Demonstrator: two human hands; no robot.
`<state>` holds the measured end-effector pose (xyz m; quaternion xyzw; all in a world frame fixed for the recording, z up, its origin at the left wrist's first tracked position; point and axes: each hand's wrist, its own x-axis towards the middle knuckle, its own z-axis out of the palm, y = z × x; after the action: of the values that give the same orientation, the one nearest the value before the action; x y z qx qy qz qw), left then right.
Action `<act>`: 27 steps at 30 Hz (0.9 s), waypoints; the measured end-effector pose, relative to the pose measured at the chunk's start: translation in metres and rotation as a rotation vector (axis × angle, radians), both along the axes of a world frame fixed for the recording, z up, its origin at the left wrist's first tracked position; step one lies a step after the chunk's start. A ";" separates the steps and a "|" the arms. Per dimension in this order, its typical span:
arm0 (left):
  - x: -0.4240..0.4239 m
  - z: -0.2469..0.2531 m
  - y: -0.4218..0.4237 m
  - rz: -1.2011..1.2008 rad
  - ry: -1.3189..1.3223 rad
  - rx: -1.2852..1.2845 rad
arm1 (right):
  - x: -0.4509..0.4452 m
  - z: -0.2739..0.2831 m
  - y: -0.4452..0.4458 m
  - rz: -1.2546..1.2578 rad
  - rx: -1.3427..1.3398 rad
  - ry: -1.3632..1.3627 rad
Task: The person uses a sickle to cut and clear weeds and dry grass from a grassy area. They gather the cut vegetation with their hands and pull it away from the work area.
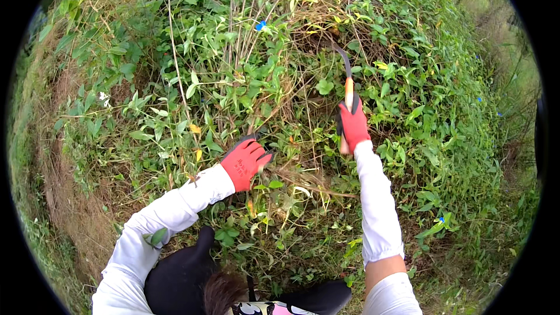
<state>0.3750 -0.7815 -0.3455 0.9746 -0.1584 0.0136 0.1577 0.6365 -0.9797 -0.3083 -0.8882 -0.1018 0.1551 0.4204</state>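
Observation:
My right hand (353, 124), in a red glove with dark fingers, is wrapped around the handle of a sickle (348, 87). Its curved metal blade points away from me into the growth, and the tip is lost among dry stems. Lower and to the left is my left hand (246, 162), gloved the same way, with its back turned up and fingers curled. A bunch of cut or pulled stems (306, 179), partly blurred, sticks out from its thumb side. Leafy green weeds (262, 78) surround both hands.
Long dry stalks (174, 48) rise through the weeds at the left. A brown bare strip (72, 192) runs down the far left. My bent knee (179, 278) in black is below my left arm. Small blue flowers (260, 26) dot the slope.

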 end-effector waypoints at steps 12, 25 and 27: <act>0.012 0.075 -0.007 -0.084 -0.188 -0.458 | -0.194 -0.095 -0.056 0.238 -0.040 0.162; 0.152 -0.014 0.092 0.031 0.285 0.641 | -0.268 0.012 -0.057 -0.157 0.496 0.391; 0.128 -0.002 0.098 0.029 0.238 0.578 | -0.242 0.015 -0.068 -0.321 0.580 0.320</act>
<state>0.5032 -0.6833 -0.3478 0.9760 -0.1221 -0.1437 -0.1085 0.3945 -1.0476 -0.2928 -0.7010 0.0661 0.1890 0.6845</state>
